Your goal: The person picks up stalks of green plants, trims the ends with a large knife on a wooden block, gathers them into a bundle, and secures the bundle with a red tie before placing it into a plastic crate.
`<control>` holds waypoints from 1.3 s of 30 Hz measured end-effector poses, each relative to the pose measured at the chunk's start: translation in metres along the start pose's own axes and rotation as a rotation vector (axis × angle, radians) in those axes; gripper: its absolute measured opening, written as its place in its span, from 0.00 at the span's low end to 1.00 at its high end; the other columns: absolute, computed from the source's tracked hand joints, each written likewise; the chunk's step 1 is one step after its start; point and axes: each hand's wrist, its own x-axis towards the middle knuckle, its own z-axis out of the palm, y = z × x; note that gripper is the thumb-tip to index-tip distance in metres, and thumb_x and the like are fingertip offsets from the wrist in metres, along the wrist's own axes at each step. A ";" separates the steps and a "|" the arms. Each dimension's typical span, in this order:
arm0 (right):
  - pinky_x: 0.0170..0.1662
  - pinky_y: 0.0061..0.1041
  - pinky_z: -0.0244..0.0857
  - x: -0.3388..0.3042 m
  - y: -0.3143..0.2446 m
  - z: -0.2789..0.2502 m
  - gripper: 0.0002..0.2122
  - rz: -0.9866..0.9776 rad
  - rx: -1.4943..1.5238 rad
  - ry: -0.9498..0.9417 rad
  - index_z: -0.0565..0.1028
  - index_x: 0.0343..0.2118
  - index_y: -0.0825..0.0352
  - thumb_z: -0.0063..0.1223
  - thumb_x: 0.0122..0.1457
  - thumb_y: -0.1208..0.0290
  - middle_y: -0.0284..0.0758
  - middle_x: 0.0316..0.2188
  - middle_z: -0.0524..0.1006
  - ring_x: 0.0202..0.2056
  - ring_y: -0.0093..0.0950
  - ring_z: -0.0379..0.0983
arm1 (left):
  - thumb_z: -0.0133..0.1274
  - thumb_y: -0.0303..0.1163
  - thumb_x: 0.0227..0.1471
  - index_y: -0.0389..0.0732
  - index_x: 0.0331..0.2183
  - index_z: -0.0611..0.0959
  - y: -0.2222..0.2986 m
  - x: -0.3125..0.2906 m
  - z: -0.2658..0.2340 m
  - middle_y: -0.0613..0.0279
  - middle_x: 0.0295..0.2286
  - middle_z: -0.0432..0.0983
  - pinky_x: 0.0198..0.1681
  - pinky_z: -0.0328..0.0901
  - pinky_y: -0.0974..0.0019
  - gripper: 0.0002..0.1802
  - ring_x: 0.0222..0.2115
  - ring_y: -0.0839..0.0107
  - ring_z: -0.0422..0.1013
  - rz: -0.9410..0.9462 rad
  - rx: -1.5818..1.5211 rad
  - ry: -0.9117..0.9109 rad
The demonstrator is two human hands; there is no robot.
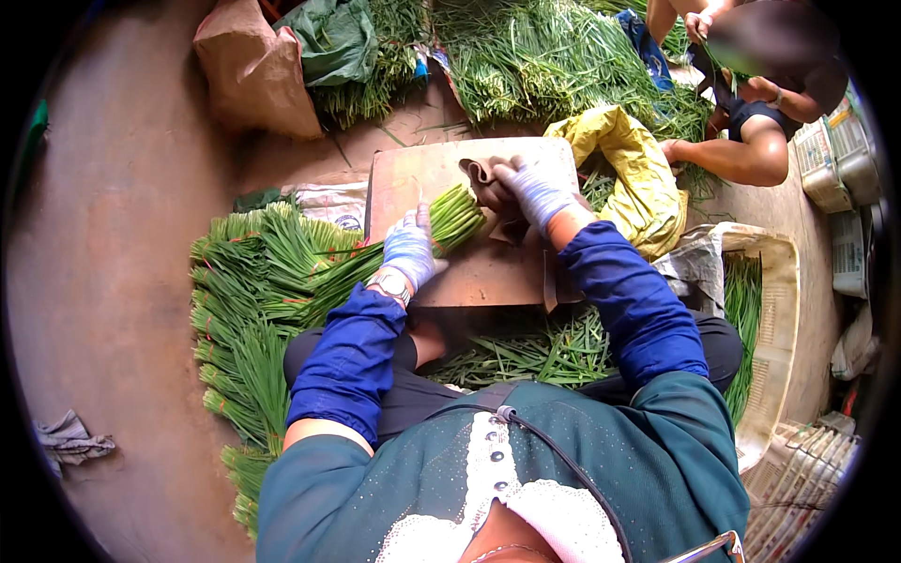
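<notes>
My left hand [410, 246], in a pale glove, is closed round a bunch of long green chive-like stalks [455, 218]. The pale cut ends point up and right, and the leaves trail down to the left. My right hand [540, 192], gloved too, grips a folded brown cloth [485, 181] just beyond those ends. Under both hands stands a low brown board [507, 281]. A narrow brown strip [549, 281] hangs at its near edge, below my right hand; its kind is unclear.
Tied green bunches [249, 310] are stacked at the left. Loose leaves [535, 352] lie between my legs. To the right are a yellow sack [648, 192] and a pale plastic crate [779, 347]. Behind lie a green heap [526, 66] and a crouching person [751, 159].
</notes>
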 end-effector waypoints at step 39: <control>0.59 0.31 0.61 -0.100 -0.126 -0.145 0.40 -0.097 1.894 0.334 0.59 0.62 0.67 0.67 0.47 0.64 0.37 0.55 0.69 0.55 0.30 0.67 | 0.71 0.32 0.39 0.37 0.61 0.59 0.112 -0.097 -0.091 0.52 0.57 0.63 0.61 0.57 0.58 0.53 0.59 0.61 0.59 0.433 -1.831 0.298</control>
